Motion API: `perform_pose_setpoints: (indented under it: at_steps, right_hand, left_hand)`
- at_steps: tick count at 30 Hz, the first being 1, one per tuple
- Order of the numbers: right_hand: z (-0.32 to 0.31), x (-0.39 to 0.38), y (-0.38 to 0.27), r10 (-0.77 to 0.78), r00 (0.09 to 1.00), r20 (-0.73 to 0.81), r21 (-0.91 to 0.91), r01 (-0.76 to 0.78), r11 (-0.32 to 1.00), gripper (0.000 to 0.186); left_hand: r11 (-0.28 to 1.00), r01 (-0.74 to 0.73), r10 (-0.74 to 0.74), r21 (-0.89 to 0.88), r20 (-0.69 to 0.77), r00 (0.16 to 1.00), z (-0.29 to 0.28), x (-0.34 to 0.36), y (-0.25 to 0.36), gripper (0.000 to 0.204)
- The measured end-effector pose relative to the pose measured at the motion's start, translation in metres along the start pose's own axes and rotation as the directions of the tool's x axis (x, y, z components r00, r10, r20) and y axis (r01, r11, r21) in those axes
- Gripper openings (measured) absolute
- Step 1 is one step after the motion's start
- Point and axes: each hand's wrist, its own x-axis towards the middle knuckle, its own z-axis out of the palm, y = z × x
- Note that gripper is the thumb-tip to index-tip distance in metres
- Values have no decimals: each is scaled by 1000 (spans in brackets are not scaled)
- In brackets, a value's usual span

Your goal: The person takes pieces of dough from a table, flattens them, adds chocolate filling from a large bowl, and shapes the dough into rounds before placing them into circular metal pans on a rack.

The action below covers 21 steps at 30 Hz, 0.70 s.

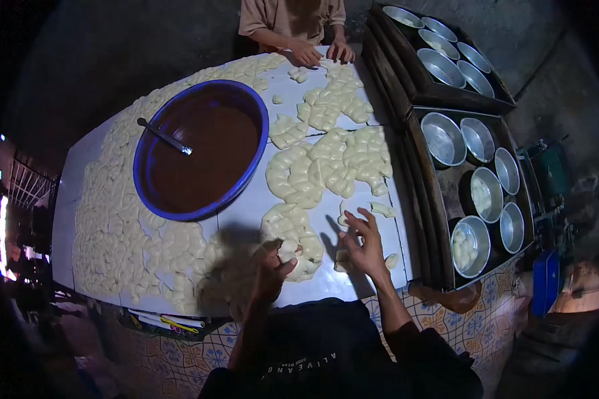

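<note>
Pale dough pieces (pixel 293 174) cover much of the white tabletop (pixel 326 282), lying in joined clumps. At the near edge my left hand (pixel 270 274) is closed around a small lump of dough (pixel 288 251), which shows above the thumb. To its right, my right hand (pixel 366 247) hovers over the table with its fingers spread and nothing in them. Small loose dough pieces (pixel 383 209) lie just beyond and beside that hand. A blue basin (pixel 262 143) of brown filling (pixel 203 156) stands left of centre, with a metal-ended utensil (pixel 170 138) resting across it.
Two dark wooden trays (pixel 434 199) of round metal tins (pixel 442 139) stand along the right; some tins hold dough pieces (pixel 464 250). Across the table another person's hands (pixel 319 53) work at dough. A blue container (pixel 546 282) sits at the far right above a patterned tile floor (pixel 469 326).
</note>
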Motion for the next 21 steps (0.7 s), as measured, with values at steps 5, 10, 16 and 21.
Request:
perform_pose_setpoints:
  at_steps: [5,10,16,21]
  right_hand:
    - [21,-28,-32,-123,911,393,480,-89,873,59]
    - [-25,-37,-10,73,997,-16,270,-66,961,19]
    - [-86,-23,46,178,973,-147,476,-88,875,22]
    - [-37,-35,21,-30,942,-334,-230,-50,972,35]
  left_hand:
    - [951,-3,33,-309,94,995,28,1,24,40]
    - [965,-201,154,-168,-257,954,8,15,11,41]
    - [910,-273,156,-312,-353,923,-27,12,17,35]
    - [865,-202,164,-460,-120,979,32,4,22,32]
